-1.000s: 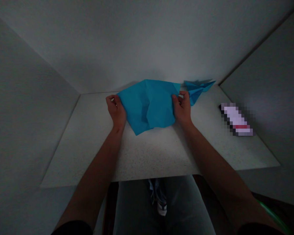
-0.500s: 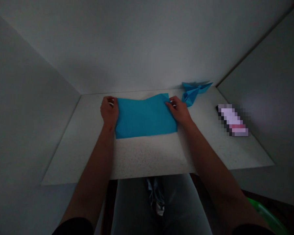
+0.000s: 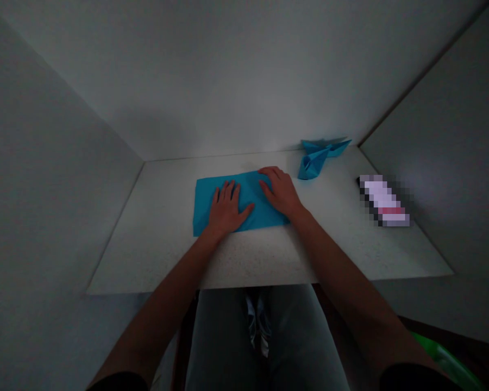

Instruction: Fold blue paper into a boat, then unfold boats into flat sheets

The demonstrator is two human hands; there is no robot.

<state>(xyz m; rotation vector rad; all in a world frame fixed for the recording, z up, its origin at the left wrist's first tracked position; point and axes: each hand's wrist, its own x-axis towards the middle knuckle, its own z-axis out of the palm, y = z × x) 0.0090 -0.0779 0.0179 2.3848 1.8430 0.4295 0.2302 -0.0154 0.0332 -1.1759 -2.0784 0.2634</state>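
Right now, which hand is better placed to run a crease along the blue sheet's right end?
Right hand, probably: it lies flat on the blue sheet near that end, while the left hand presses the middle.

My left hand and right hand lie flat, covering middle and right part of blue sheet; fold lines beneath hidden. Object at right pixelated, identity not readable. Folded blue paper piece at far edge too small, too dim for form. Both upper arms cut by bottom edge. Green curved item cropped at lower right.
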